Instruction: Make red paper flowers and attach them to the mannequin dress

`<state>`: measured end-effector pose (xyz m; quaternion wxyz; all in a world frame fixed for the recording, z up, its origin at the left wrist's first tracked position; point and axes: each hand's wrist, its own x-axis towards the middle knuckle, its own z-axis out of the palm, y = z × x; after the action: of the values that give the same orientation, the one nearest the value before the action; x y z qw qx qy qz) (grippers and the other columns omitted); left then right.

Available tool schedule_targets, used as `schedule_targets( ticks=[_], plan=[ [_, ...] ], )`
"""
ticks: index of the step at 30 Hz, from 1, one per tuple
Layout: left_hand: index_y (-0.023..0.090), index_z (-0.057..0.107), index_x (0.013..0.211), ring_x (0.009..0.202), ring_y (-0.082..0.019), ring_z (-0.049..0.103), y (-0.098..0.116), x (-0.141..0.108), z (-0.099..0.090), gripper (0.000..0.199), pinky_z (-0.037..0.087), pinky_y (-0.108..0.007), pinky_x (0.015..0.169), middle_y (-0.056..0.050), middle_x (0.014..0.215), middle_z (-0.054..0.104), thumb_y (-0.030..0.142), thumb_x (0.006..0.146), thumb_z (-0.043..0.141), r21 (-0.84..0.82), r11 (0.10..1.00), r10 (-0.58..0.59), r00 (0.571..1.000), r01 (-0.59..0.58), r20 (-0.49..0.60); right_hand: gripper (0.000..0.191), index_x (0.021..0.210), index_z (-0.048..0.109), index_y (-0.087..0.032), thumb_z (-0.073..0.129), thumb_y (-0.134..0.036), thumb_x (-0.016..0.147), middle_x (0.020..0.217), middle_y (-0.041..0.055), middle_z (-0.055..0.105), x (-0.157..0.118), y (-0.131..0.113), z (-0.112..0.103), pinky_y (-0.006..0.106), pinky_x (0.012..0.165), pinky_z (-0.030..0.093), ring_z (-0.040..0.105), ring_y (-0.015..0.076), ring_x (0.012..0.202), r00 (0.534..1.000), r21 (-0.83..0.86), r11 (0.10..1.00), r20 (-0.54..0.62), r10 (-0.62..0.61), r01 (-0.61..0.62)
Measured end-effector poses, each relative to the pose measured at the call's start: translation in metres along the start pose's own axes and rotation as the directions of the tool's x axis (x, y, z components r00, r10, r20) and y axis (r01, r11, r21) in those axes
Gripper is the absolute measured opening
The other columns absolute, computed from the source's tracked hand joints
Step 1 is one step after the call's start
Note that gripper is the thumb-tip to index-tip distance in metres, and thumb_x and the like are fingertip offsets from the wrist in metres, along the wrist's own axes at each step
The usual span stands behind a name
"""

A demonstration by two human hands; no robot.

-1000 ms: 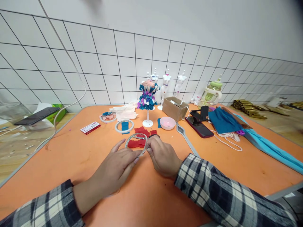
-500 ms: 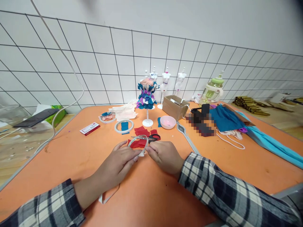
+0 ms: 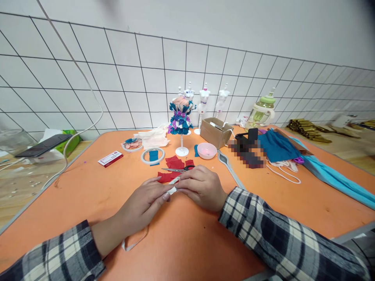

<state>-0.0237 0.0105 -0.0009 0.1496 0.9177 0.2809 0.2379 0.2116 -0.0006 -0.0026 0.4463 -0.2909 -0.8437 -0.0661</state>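
A narrow white strip (image 3: 172, 190), like tape or ribbon, is pinched between the fingertips of my left hand (image 3: 146, 203) and my right hand (image 3: 202, 187). The two hands nearly meet over the front middle of the table, with fingers closed. A loose end (image 3: 130, 247) of what looks like the same strip curls out below my left wrist. Just beyond my fingers are scissors (image 3: 177, 169) with black handles, partly behind my right hand, and several red fabric pieces (image 3: 175, 162). Part of the strip is hidden by my fingers.
Behind stand a small mannequin in a ruffled dress (image 3: 181, 121) and several white mannequins (image 3: 204, 97). Around are a pink bowl (image 3: 207, 150), a cardboard box (image 3: 215, 134), a white tape ring (image 3: 143, 156), a red-and-white box (image 3: 110, 159), a zipper (image 3: 234, 173) and blue cloth (image 3: 274, 145).
The strip's raised loop has folded down and is now mostly hidden. My right hand has turned, its fingers now reaching over the strip beside my left fingertips. My left hand stays nearly still.
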Motion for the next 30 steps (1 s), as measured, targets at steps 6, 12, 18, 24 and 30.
schedule_targets(
  ticks=[6,12,18,24,30],
  plan=[
    [0.027,0.056,0.130,0.097,-0.020,0.066,-0.009,-0.002,-0.001,0.037,0.048,-0.037,0.095,-0.001,0.103,0.074,0.021,0.100,0.035,0.155,0.987,0.051,0.998,-0.047,-0.022,0.013,0.091,0.069,-0.023,0.057,-0.026,0.095,0.093,0.0032,0.073,0.002,0.003,-0.002,0.031,0.076,0.048,0.062,0.0173,0.086,0.993,0.058,0.991,-0.007,0.119,-0.118],
    [0.020,0.059,0.120,0.094,-0.021,0.063,-0.002,0.002,-0.005,0.030,0.048,-0.032,0.083,-0.006,0.101,0.071,0.023,0.100,0.037,0.136,0.990,0.042,0.996,-0.030,-0.083,0.014,0.085,0.055,-0.020,0.046,-0.024,0.094,0.083,0.0032,0.059,0.003,0.002,-0.006,0.030,0.067,0.040,0.053,0.0171,0.076,0.937,0.135,0.932,0.142,0.318,-0.337],
    [0.022,0.065,0.107,0.080,-0.021,0.060,0.004,0.003,-0.004,0.025,0.042,-0.039,0.085,-0.003,0.083,0.070,0.021,0.098,0.041,0.289,0.957,0.067,0.991,-0.031,-0.115,0.017,0.085,0.049,-0.020,0.036,-0.024,0.097,0.084,0.0024,0.054,0.003,-0.003,-0.004,0.029,0.068,0.038,0.049,0.0168,0.074,0.907,0.083,0.922,0.233,0.350,-0.377],
    [0.024,0.064,0.109,0.089,-0.018,0.065,0.004,0.002,-0.004,0.026,0.027,-0.049,0.111,-0.001,0.093,0.073,0.017,0.095,0.042,0.253,0.967,0.040,0.993,-0.012,-0.107,0.031,0.077,0.051,-0.020,0.035,-0.029,0.101,0.075,0.0014,0.055,0.002,0.000,0.000,0.027,0.062,0.034,0.049,0.0151,0.069,0.892,-0.018,0.921,0.239,0.383,-0.390],
    [0.023,0.062,0.109,0.096,-0.020,0.062,0.003,0.004,-0.004,0.023,0.043,-0.039,0.100,-0.003,0.099,0.072,0.021,0.097,0.042,0.110,0.994,0.028,0.994,-0.017,-0.101,0.040,0.078,0.062,-0.019,0.037,-0.036,0.103,0.076,0.0024,0.064,0.001,0.006,0.000,0.026,0.065,0.041,0.057,0.0140,0.071,0.896,0.148,0.893,0.207,0.393,-0.426]
  ],
)
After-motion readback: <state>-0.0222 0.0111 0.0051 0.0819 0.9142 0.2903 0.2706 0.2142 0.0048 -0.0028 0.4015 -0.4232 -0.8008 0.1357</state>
